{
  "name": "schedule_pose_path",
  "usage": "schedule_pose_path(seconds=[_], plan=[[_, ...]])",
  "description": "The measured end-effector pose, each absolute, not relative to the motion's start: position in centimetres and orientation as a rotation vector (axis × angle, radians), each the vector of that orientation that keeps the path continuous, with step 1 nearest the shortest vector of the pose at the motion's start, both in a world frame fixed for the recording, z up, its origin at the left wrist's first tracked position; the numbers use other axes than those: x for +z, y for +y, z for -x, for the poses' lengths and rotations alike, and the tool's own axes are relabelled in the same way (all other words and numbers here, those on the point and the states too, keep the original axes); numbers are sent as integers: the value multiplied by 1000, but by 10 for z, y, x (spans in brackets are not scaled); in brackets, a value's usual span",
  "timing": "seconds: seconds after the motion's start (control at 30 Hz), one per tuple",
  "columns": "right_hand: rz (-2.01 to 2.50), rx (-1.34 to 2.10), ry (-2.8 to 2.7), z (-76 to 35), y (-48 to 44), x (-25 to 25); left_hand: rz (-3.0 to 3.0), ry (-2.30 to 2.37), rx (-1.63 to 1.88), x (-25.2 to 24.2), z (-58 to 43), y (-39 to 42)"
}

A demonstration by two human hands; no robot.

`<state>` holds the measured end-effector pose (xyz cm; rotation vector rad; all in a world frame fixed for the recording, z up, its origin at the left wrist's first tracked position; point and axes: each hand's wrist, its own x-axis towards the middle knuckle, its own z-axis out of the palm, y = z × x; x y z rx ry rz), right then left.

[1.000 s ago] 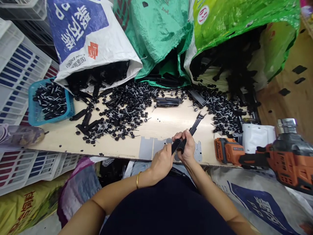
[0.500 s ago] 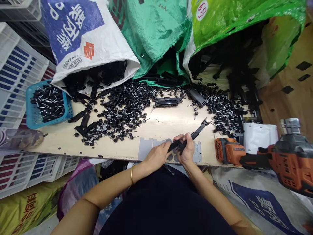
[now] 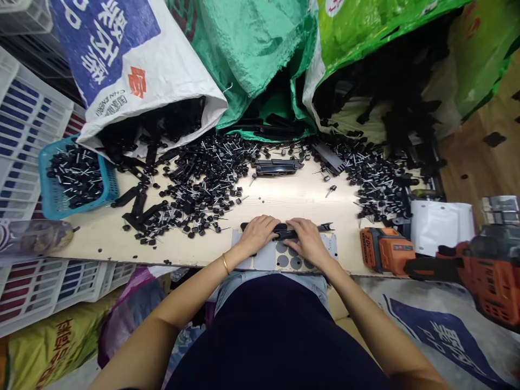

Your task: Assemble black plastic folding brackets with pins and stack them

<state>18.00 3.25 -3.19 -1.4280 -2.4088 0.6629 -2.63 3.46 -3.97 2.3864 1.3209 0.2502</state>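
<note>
A person's left hand [image 3: 260, 234] and right hand [image 3: 307, 242] lie side by side, fingers curled over a long black plastic strip [image 3: 284, 233], holding it flat on a grey perforated plate [image 3: 264, 261] at the worktop's [image 3: 284, 197] near edge. Heaps of black pins [image 3: 203, 173] lie loose beyond. An orange cordless drill [image 3: 487, 276] sits untouched at right.

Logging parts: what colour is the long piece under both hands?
Black; the long piece shows best in the head view.

Bare board [image 3: 284, 197] lies open ahead; screw heaps [image 3: 203, 179] and drill [image 3: 491, 276] flank it.
</note>
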Motion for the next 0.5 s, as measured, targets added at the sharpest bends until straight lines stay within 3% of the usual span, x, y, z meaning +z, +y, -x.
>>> schedule_pose_path(seconds=[0.17,0.37,0.5], plan=[[1313,663,-2504,-173,41,-53,-2425,1347,281,-47,28,32],[1242,838,-2427,-182,51,-42,-2444,1317,265,-46,27,41],[1693,664,-2038,-217,91,-28,-2459,1202,244,-44,13,52]])
